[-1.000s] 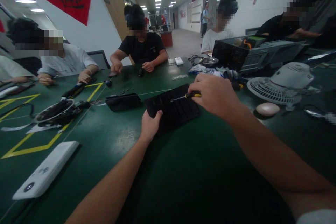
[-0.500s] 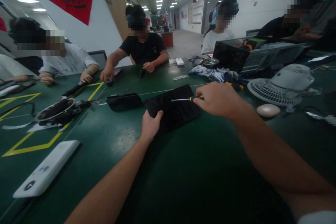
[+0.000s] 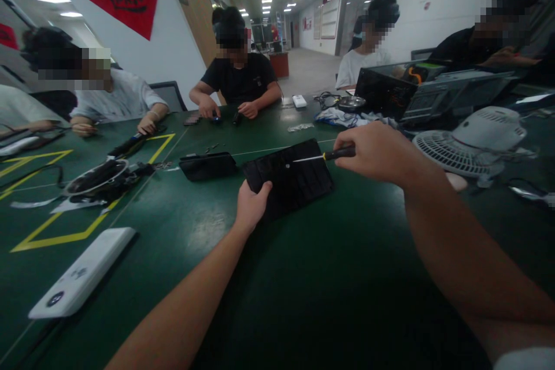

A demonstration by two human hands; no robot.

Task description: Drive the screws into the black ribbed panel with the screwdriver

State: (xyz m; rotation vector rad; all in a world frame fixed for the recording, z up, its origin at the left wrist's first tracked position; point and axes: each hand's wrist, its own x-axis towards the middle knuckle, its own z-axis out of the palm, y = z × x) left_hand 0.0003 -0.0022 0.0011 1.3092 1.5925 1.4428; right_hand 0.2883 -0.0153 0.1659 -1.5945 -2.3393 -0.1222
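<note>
Two hands are working over one green table point(image 3: 243, 300): the left hand point(image 3: 254, 202) is holding one black panel point(image 3: 303, 185), and the right hand point(image 3: 375, 150) is holding one screwdriver point(image 3: 342, 153). One small round metal piece point(image 3: 288, 166) is showing on the panel. One black case point(image 3: 207, 166) is lying just beyond the panel's left side. One long white device point(image 3: 84, 272) is lying nearer on the left, while one white fan point(image 3: 477, 139), one pale oval object point(image 3: 457, 182) and one opened computer case point(image 3: 455, 92) are standing or lying on the right. Four people are sitting around the table with their heads in view, and part of a fifth is showing at the left edge

The left hand is clamping the panel's near-left corner, its thumb lying on top and its forearm reaching up from below. The right hand is arching palm down, its fingers closing around the screwdriver's handle and its wrist bending. The shaft is pointing left over the panel, its tip hovering or resting near the metal piece; I cannot tell which
</note>
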